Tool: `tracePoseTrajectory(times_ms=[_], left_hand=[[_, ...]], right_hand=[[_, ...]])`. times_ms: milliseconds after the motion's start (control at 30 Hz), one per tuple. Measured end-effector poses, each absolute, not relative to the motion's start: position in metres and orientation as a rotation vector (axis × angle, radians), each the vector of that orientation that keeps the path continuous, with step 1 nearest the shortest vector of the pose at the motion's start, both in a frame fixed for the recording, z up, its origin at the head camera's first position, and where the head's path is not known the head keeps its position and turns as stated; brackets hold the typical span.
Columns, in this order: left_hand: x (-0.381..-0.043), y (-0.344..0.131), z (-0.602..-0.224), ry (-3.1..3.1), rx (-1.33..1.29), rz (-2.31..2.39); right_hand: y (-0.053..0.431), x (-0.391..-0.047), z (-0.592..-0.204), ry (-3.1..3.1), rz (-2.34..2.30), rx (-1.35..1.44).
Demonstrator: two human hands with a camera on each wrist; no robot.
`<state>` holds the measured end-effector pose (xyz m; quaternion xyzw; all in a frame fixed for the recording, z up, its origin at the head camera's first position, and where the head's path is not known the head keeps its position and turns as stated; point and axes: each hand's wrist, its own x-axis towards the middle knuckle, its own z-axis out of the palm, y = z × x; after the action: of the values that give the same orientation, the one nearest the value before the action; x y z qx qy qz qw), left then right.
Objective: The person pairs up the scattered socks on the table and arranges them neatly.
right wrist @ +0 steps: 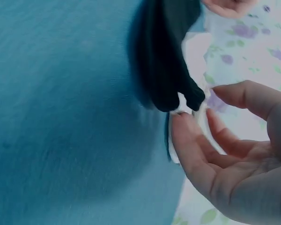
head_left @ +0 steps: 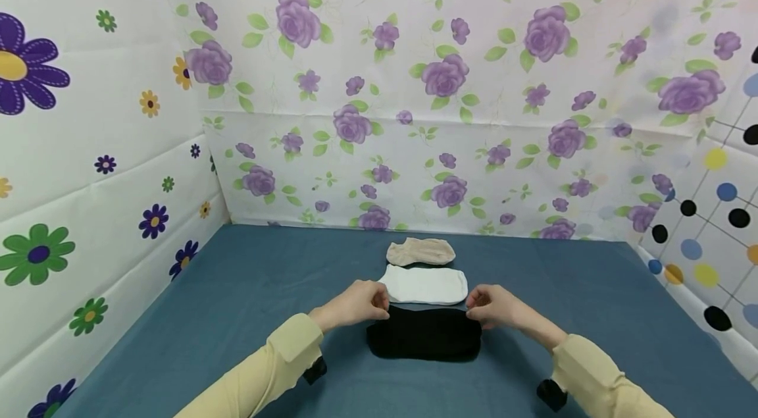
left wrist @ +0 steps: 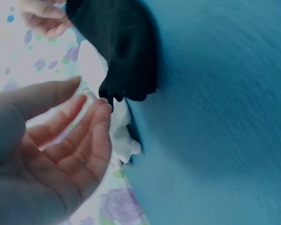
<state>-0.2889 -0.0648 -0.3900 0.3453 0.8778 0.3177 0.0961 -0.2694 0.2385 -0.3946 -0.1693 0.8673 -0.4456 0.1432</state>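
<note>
A black sock [head_left: 424, 335] stretches sideways between the two hands, nearest the person. The left hand [head_left: 360, 303] is at its upper left corner; in the left wrist view the fingertips [left wrist: 103, 105] touch the sock's edge while the thumb stands apart. At the upper right corner is the right hand [head_left: 496, 306]. The right wrist view has its fingers [right wrist: 182, 129] right under the sock's end, with the thumb a little off the cloth. Just beyond lies a white sock [head_left: 424, 284], laid flat. Farther back is a beige ankle sock [head_left: 422, 251].
A blue cloth [head_left: 266, 286] covers the table. Flower-patterned sheets [head_left: 379, 89] rise behind and at the left [head_left: 89, 155]; a dotted sheet [head_left: 710, 220] hangs on the right. Black wrist devices [head_left: 315, 370] sit under both yellow sleeves [head_left: 266, 365].
</note>
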Motion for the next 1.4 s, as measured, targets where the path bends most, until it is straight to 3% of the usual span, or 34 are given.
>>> tracePoseTrajectory(times_ms=[233, 467, 933, 1400], left_hand=[[-0.281, -0.05, -0.391, 2.704, 1.291, 0.64], [-0.273, -0.042, -0.393, 2.679, 1.318, 0.356], [-0.264, -0.039, -0.401, 2.673, 1.263, 0.238], [-0.267, -0.037, -0.403, 2.7, 1.268, 0.217]], right_hand=[[0.227, -0.265, -0.393, 2.82, -0.971, -0.817], [0.213, -0.259, -0.395, 2.794, -0.752, -1.17], [0.206, -0.243, -0.405, 2.761, -0.44, -1.102], [0.208, -0.25, -0.407, 2.767, -0.449, -1.075]])
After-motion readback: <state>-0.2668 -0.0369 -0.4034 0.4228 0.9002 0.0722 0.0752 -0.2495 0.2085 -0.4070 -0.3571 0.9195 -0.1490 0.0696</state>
